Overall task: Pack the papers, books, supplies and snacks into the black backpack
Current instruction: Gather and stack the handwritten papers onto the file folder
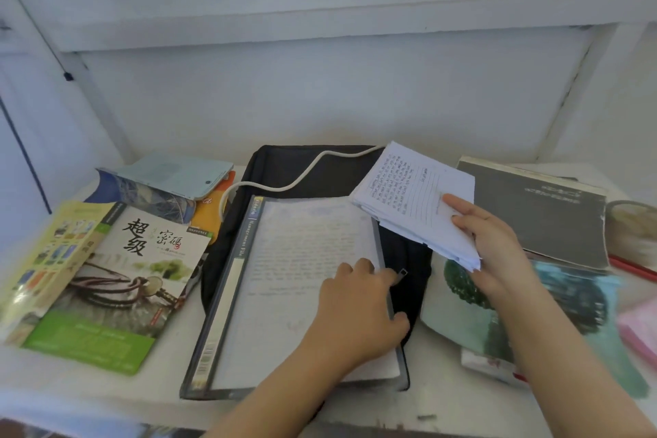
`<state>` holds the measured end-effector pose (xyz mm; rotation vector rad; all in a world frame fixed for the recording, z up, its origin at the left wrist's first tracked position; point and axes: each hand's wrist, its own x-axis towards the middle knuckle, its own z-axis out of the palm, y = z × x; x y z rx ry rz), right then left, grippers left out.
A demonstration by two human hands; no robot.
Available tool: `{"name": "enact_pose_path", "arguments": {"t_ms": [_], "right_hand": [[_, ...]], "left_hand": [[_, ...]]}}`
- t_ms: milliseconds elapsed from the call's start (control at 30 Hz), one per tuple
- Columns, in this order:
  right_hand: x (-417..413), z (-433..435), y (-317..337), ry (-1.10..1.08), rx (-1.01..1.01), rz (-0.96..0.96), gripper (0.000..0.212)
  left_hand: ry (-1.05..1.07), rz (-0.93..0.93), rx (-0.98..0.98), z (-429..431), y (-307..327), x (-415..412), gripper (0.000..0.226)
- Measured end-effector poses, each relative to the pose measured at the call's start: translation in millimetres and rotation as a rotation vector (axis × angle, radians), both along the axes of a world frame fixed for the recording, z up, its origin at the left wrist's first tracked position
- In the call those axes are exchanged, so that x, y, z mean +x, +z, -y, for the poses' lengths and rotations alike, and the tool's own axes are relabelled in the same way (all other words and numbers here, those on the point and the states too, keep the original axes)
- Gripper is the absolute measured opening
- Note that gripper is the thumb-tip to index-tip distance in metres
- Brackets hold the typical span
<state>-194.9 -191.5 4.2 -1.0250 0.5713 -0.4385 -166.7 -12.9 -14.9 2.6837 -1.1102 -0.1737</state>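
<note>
Two hands are over the desk. Her right hand (496, 242) pinches a sheaf of handwritten papers (414, 195), thumb on top and fingers hidden beneath, holding it up clear of the surface at a tilt. The left hand (359, 309) lies loosely spread on the right edge of a grey management file (249, 295) — fingertips at the rim, near a small black zipper pull (402, 273); whether it grips the edge or only rests I cannot tell. That file lies flat on the black backpack (309, 167), covering most of it, so no opening shows. A white cord (295, 181) snakes across the bag's far end. Left of it lies a book with Chinese characters (124, 281); right of it a dark book (540, 210) overlaps a blurred teal-covered one (576, 299) — cut off at the frame's edge, as is something pink (640, 331).
</note>
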Motion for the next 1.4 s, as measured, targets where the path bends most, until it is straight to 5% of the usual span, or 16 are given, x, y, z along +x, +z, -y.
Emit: {"name": "enact_pose_path", "arguments": {"t_ms": [200,400,733,933,1100,1267,1400], "right_hand": [[1.1,0.6,1.9,0.035,0.019,0.017,0.031],[5.8,-7.6,-2.4,0.104,0.069,0.046,0.03],[23.1,-26.5,-8.4,0.323,-0.036,0.024,0.035],[41.0,-49.5,-14.3,0.469,-0.135,-0.068,0.036],[51.3,-55.7,-33.0,0.579,-0.302,-0.272,0.035],[53.4,-54.5,-30.9,0.617,-0.261,-0.303,0.033],[53.0,-57.9,-29.5,0.62,-0.278,-0.294,0.033]], "left_hand": [[0.071,-0.412,-0.198,-16.6,27.8,26.4,0.025],[0.218,-0.576,-0.285,-68.1,63.4,57.4,0.032],[0.704,-0.164,-0.526,-202.2,76.3,100.1,0.046],[0.936,-0.017,-0.41,-258.4,67.0,124.7,0.048],[1.034,0.127,-0.343,-284.6,59.8,127.7,0.048],[1.07,0.052,-0.428,-297.5,39.3,128.9,0.044],[1.063,0.152,-0.331,-289.8,20.9,127.1,0.021]]}}
